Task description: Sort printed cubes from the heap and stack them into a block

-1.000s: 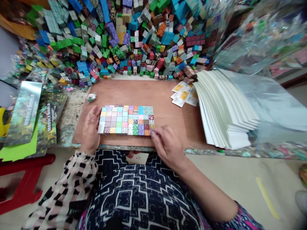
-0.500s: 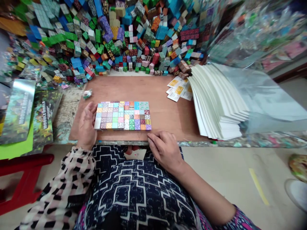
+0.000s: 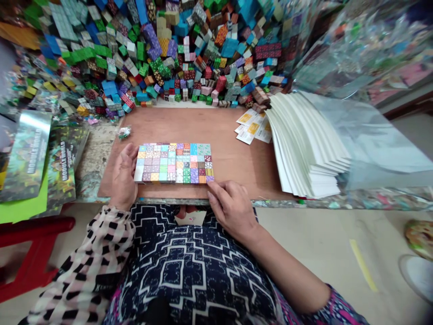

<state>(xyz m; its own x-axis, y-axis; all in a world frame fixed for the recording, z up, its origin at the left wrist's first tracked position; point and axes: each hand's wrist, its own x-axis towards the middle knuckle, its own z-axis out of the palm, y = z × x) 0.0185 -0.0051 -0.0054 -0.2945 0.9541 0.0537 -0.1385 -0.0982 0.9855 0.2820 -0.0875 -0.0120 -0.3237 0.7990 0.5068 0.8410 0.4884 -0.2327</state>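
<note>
A flat grid of multicoloured cube tiles [image 3: 173, 163], patterned, tightly packed, rectangular

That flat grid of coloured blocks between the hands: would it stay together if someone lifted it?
Probably not: the grid shows seams and no frame, and the heap of similar loose blocks suggests separate pieces. Pushed at one edge, rows would likely slide. Each block looks light.

The heap of coloured blocks [image 3: 152, 54] runs off the top edge. The contents of the small clear bag [image 3: 124, 132] are too small to tell, and the print on the yellow-labelled cards [image 3: 253, 128] is unreadable. The right hand [image 3: 232, 210] covers the lower right corner of the block panel [image 3: 174, 163]. A white shoe [image 3: 416, 276] is cut off at the right edge.
</note>
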